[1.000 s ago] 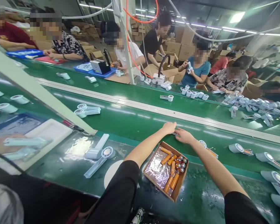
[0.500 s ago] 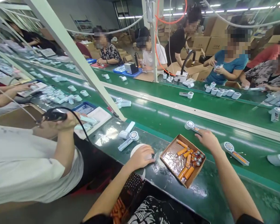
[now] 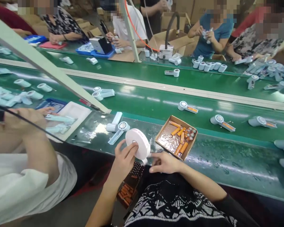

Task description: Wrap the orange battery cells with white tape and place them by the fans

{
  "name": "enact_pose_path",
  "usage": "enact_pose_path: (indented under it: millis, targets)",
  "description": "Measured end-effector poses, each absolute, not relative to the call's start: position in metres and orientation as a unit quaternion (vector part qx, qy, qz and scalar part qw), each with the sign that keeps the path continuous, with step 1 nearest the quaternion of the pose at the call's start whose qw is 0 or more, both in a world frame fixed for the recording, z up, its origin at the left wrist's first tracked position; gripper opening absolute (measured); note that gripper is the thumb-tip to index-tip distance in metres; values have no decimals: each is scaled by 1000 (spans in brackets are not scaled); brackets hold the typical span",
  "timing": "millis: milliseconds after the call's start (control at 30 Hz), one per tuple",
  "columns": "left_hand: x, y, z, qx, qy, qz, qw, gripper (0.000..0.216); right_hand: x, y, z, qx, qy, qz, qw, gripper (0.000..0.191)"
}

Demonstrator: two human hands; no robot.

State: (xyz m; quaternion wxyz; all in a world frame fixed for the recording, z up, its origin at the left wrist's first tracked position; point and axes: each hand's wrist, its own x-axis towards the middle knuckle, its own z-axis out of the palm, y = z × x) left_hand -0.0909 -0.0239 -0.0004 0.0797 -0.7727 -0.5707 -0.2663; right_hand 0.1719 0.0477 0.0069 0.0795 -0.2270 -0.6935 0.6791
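My left hand (image 3: 123, 160) is closed around a white roll of tape (image 3: 138, 143), held upright just off the near edge of the green table (image 3: 227, 164). My right hand (image 3: 164, 162) pinches the loose end of the tape at the roll's lower right. Right beyond the roll sits a small cardboard box (image 3: 177, 137) holding several orange batteries (image 3: 182, 138) on a foil sheet. A light-blue hand fan part (image 3: 119, 130) lies on the table left of the roll.
Fan units with orange batteries (image 3: 186, 107) (image 3: 221, 122) ride the green conveyor belt (image 3: 156, 101). A co-worker's hand (image 3: 23, 118) at my left holds a black cable over a white tray (image 3: 74, 112). Several people work across the belt. A box of batteries (image 3: 130, 186) sits below the table.
My left hand lifted the white tape roll off the table. My right hand left the fan unit on the belt and came back to pinch the tape end. The view tilted down.
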Motion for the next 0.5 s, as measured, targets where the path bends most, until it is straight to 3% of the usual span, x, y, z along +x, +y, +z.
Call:
enact_pose_path:
  millis: [67,200,333,500]
  targets:
    - [-84,-17,6,-756,-556,-335,87,44,159,37,4,-188,-763,616,60,28]
    - [-83,-11,-2,-660,-616,-427,-51,44,165,44,14,-181,-902,391,-6,22]
    - [-80,-12,-19,-644,-630,-424,-97,46,207,101,30,-299,-918,259,25,14]
    - [-54,-2,-31,-717,-585,-374,-59,51,230,165,27,-383,-916,104,-56,19]
